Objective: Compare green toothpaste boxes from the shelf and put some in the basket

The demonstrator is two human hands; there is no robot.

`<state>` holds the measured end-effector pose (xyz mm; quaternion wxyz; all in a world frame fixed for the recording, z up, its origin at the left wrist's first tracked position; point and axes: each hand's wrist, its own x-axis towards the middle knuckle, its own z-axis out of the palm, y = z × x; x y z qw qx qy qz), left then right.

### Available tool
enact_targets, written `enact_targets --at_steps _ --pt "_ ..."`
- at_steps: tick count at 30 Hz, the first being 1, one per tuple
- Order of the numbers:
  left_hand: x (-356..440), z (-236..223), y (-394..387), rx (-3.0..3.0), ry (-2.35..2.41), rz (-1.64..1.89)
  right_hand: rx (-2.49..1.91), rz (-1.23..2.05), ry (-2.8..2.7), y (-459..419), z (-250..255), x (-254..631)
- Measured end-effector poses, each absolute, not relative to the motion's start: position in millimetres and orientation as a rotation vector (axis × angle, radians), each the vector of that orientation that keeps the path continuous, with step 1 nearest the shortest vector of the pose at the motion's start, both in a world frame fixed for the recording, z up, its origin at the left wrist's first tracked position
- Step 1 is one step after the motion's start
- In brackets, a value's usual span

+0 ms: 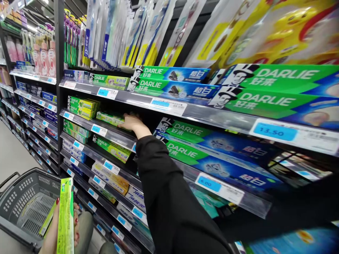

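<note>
In the lower left, my left hand (53, 225) is closed around an upright green toothpaste box (65, 215), its fingers showing on both sides. My right arm, in a black sleeve, reaches into a middle shelf. There my right hand (133, 122) is at the right end of a green-and-yellow toothpaste box (109, 118) lying flat, thumb at the front and the other fingers over the top, partly hidden in shadow. To the left of that box stands a stack of yellow-green Darlie boxes (83, 107).
A grey shopping basket (10, 217) at lower left has another green box (49, 218) inside. Hanging toothbrush packs (143, 31) and large Darlie boxes (286, 88) fill the upper shelf. Shelf edges carry price tags (275, 132). A blurred dark shape crosses the lower right.
</note>
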<state>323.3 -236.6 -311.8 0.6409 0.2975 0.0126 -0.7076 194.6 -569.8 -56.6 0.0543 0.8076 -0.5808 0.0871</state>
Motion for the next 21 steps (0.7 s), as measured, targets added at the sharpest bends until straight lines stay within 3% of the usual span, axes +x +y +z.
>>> enact_targets --at_steps 9,21 --pt "324.2 -288.6 -224.9 0.730 -0.011 -1.588 2.502 0.222 -1.804 -571.3 -65.7 187.0" --pt "320.6 -255.8 -223.5 0.509 -0.059 -1.545 2.461 0.535 -2.005 -558.0 -84.4 182.3"
